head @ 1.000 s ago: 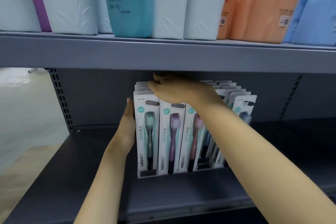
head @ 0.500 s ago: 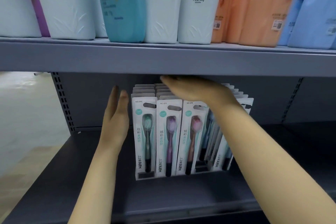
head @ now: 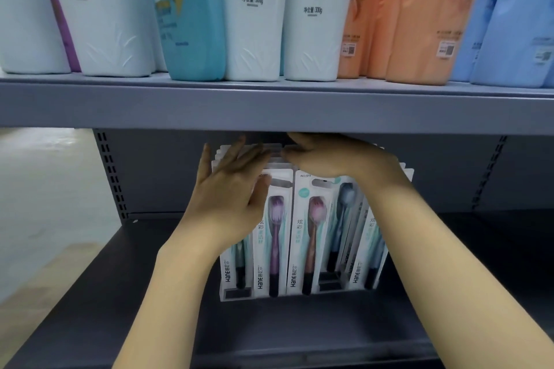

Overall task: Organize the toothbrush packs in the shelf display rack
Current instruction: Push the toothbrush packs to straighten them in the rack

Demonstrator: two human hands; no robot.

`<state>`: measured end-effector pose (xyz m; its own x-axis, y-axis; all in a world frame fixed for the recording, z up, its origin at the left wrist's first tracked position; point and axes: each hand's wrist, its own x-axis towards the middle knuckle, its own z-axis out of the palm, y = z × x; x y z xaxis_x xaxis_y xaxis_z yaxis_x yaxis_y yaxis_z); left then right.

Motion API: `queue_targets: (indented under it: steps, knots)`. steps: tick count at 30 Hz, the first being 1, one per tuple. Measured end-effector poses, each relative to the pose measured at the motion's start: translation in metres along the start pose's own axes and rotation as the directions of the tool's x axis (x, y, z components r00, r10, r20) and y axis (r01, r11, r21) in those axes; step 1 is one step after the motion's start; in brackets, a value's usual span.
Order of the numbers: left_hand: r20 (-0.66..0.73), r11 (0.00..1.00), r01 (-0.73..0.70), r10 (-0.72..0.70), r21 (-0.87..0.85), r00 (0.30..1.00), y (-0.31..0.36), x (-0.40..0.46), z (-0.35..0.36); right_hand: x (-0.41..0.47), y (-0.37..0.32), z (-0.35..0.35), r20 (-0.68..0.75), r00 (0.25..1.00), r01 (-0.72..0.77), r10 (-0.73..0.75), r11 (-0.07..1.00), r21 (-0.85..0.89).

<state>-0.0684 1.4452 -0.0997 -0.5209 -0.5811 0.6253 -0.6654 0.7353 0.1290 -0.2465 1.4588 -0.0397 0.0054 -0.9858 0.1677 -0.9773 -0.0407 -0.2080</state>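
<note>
The toothbrush packs [head: 280,237] stand upright in rows on the lower shelf [head: 299,329]. They are probably light, stiff card blisters; handle by the top edges. Left hand [head: 230,192] lies flat-fingered against them; right hand [head: 323,156] rests on their tops, grip unclear.

two hands [head: 230,189], four front toothbrush packs [head: 274,246]

Even soft light, hands blurred — edges warped

Head view, close, facing lower shelf [head: 269,332].
</note>
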Motion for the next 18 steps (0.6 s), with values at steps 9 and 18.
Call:
queue_targets:
  steps: [9, 18]
  knots:
    - [0.006, 0.998, 0.016, -0.017, 0.068, 1.000, 0.006, 0.000, -0.002, 0.008, -0.007, 0.001, -0.011, 1.000, 0.001, 0.000, 0.998, 0.057]
    - [0.017, 0.993, 0.051, -0.053, 0.104, 0.998, 0.010, 0.003, 0.000, 0.017, -0.005, 0.006, 0.011, 0.998, -0.060, 0.060, 0.997, -0.040]
